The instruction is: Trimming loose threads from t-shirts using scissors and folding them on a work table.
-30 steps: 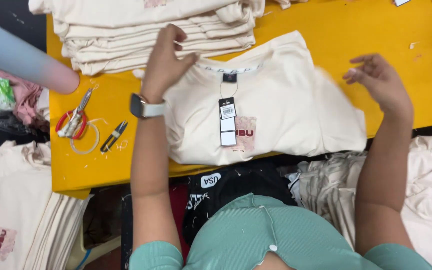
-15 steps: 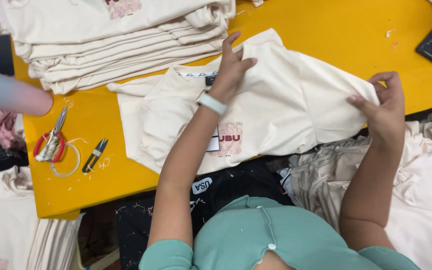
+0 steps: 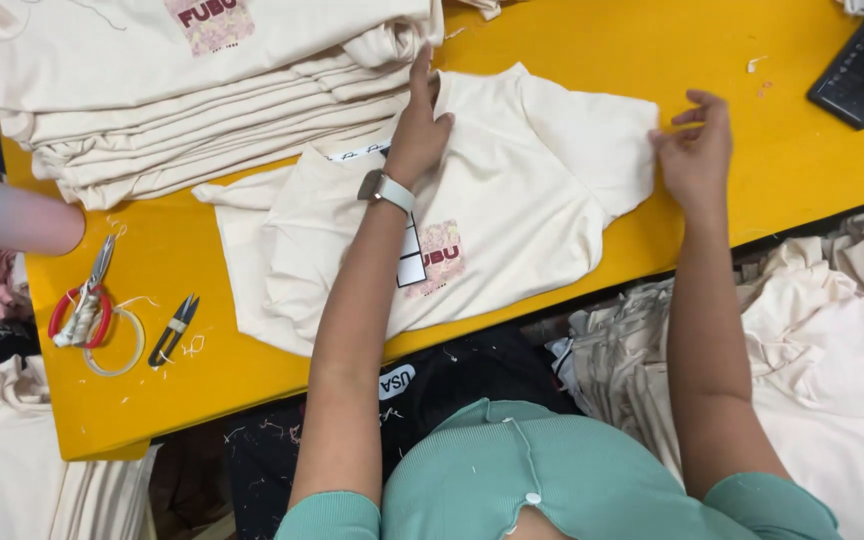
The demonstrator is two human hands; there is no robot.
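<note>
Cream shirt [image 3: 542, 190] lies under both outstretched hands [image 3: 422, 125].

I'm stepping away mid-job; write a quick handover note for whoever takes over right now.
Left hand: flat on the cream t-shirt near its collar, pressing it down, no grip.
Right hand: fingers pinching the shirt's right sleeve edge.
The shirt lies face up on the yellow table, hang tag by the left wrist, sleeves not yet folded in.
Done: a stack of folded shirts sits at the table's far left.
Left: folding this shirt; more loose shirts hang off the right edge.
Scissors and thread snips lie at left.
</note>
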